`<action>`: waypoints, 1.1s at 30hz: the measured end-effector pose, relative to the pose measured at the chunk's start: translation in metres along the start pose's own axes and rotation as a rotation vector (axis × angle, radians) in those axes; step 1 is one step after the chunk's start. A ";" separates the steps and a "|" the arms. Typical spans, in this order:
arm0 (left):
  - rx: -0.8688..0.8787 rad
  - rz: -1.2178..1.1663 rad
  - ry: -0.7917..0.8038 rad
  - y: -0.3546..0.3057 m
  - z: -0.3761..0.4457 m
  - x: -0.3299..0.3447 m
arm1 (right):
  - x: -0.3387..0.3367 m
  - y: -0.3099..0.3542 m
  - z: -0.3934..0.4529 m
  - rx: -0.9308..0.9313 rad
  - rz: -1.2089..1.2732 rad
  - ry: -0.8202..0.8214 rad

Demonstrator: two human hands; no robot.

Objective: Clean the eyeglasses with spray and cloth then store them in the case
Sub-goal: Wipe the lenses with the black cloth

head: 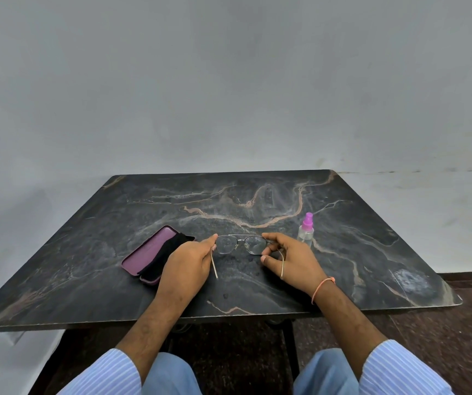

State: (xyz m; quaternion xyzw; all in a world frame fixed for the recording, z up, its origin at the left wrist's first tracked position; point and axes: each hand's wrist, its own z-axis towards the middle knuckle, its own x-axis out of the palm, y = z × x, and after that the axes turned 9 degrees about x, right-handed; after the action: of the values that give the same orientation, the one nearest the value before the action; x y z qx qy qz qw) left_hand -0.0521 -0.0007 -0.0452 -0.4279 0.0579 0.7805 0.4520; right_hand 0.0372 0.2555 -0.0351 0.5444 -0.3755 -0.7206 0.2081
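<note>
Thin metal-framed eyeglasses [240, 244] are held just above the dark marble table [257, 201], lenses facing away, both temples unfolded toward me. My left hand [189, 263] pinches the left hinge and my right hand [291, 259] pinches the right hinge. A purple glasses case [149, 252] lies open to the left, with a black cloth [169, 252] lying in it, partly hidden behind my left hand. A small clear spray bottle [306, 230] with a pink cap stands upright just beyond my right hand.
A grey wall rises behind the table. The table's near edge [229, 317] runs across below my wrists, with my knees under it. An orange thread band circles my right wrist.
</note>
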 end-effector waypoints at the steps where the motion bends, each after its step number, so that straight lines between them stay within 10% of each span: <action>1: 0.015 0.003 0.009 0.000 0.000 0.000 | -0.001 0.000 0.000 0.002 -0.001 0.006; 33: 0.327 -0.065 -0.051 0.026 -0.032 -0.061 | -0.014 0.001 -0.018 0.059 -0.038 0.046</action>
State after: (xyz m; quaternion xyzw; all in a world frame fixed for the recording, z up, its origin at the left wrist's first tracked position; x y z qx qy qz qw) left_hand -0.0380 -0.0716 -0.0289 -0.3302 0.1587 0.7562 0.5421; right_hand 0.0584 0.2592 -0.0271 0.5740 -0.3812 -0.7002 0.1868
